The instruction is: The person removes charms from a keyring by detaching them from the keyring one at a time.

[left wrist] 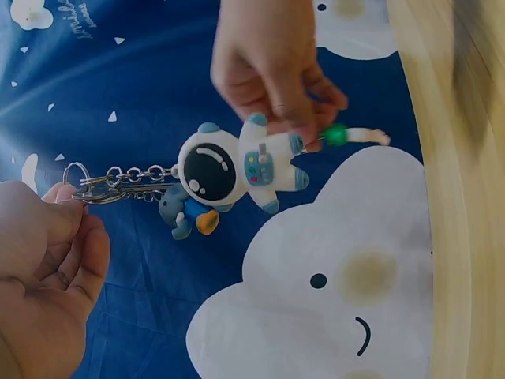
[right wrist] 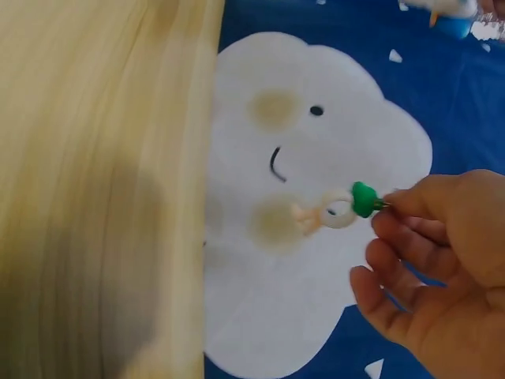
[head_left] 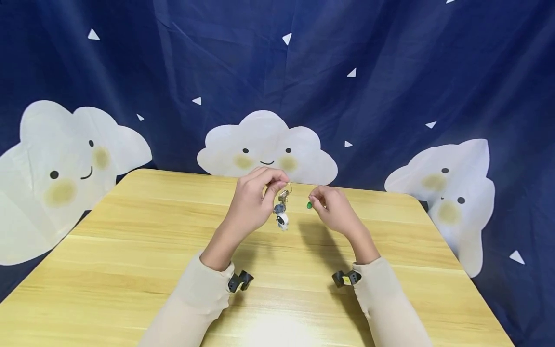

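My left hand (head_left: 253, 197) pinches the ring end of a keychain (left wrist: 126, 178), its chains and metal clasp hanging below the fingertips. On the keychain hang a white astronaut figure (left wrist: 256, 158) with a dark visor and a smaller blue-grey figure (left wrist: 173, 205) with an orange part. To its right, my right hand (head_left: 337, 211) pinches a small charm (right wrist: 364, 200) between thumb and index finger. That charm has a green top, a white ring-like middle and a pinkish end. Both hands are above the table, apart from each other.
A light wooden table (head_left: 143, 231) spreads beneath both hands. Behind it hangs a dark blue curtain (head_left: 243, 58) with white smiling clouds and small triangles. Black wrist cameras (head_left: 240, 281) sit at both cream sleeves (head_left: 191, 301).
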`<control>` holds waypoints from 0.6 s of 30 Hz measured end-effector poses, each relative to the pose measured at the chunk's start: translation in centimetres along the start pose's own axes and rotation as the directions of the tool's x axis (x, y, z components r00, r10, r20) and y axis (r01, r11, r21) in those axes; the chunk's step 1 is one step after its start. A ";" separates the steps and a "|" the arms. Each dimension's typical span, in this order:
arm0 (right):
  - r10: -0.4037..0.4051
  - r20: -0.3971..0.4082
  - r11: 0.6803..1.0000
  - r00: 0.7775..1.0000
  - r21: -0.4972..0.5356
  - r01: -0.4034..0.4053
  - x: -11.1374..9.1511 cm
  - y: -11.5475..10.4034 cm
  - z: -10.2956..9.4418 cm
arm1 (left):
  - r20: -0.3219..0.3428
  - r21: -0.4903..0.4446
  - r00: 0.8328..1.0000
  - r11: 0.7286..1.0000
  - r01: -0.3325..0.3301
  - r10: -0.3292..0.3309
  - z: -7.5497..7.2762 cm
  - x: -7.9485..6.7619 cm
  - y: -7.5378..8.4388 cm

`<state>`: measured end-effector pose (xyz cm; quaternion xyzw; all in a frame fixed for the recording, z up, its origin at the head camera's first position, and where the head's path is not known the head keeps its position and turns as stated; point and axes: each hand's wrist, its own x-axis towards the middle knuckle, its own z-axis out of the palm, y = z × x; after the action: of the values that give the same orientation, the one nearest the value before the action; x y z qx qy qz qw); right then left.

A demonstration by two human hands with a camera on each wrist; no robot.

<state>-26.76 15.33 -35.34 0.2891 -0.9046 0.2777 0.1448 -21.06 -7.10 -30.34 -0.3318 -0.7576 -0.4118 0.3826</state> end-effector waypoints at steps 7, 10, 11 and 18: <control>0.063 0.313 0.997 0.948 0.019 -0.073 -0.4 1.6 -0.5 | 0.021 -0.008 1.000 1.000 0.011 -0.011 0.2 0.0 -0.1; 0.076 0.433 0.994 0.898 0.033 -0.100 -0.2 2.1 -0.3 | 0.023 -0.002 1.000 1.000 0.016 -0.016 0.2 -0.1 0.0; 0.075 0.459 0.994 0.885 0.034 -0.102 -0.1 2.3 -0.2 | 0.025 -0.001 1.000 1.000 0.017 -0.017 0.2 -0.1 0.0; 0.105 0.461 0.993 0.881 0.001 -0.118 1.2 4.8 1.4 | 0.042 0.000 0.999 1.000 0.023 -0.023 0.2 -0.1 0.2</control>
<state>-30.79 17.26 -37.96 0.2963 -0.9241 0.2223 -0.0939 -20.92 -6.85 -30.45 -0.3317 -0.7691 -0.4095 0.3616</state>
